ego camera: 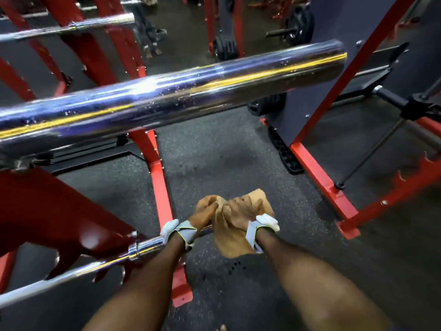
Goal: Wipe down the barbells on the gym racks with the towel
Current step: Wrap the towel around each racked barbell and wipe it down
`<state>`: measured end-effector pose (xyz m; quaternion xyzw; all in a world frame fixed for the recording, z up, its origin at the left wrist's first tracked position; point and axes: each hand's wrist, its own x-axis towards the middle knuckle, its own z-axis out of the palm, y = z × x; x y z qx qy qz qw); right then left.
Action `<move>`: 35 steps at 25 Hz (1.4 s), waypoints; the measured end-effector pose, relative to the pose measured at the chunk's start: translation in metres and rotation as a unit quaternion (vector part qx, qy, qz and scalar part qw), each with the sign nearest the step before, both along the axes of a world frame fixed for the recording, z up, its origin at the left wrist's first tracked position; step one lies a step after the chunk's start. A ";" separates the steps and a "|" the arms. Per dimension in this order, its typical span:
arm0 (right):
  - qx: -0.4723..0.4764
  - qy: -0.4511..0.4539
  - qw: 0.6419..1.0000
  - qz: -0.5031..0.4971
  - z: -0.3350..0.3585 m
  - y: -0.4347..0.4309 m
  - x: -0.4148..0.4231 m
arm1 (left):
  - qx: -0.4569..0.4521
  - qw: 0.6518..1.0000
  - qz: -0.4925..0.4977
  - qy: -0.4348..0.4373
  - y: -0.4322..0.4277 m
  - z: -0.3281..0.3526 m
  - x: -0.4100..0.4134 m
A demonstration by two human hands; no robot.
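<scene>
A tan towel (230,240) hangs between both hands, low in the middle of the head view. My left hand (206,211) pinches its upper edge with curled fingers. Beside it, my right hand (241,211) grips the cloth too. Under my left wrist runs a thin chrome barbell (100,265), resting on a red rack and stretching to the lower left. A thick chrome barbell sleeve (167,96), dotted with droplets, crosses the view above the hands. A third bar (71,28) lies at the upper left.
Red rack uprights (158,185) stand left of the hands, and a red frame (319,173) rises at the right. Black weight plates (286,154) lean by the dark panel. Speckled rubber floor (226,158) lies between the racks.
</scene>
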<state>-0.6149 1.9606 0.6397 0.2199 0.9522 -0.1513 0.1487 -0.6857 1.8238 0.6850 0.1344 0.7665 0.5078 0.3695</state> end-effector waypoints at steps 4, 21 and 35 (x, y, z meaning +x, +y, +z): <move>0.117 0.120 0.978 0.123 -0.002 0.022 0.009 | -0.127 0.982 -0.042 0.131 -0.027 -0.037 -0.016; 0.162 0.122 0.977 0.059 -0.023 -0.010 -0.012 | -0.230 0.949 -0.001 0.216 -0.037 -0.039 0.006; 0.186 0.232 0.940 0.169 -0.035 0.006 0.023 | -0.259 0.933 0.009 0.252 -0.034 -0.047 0.009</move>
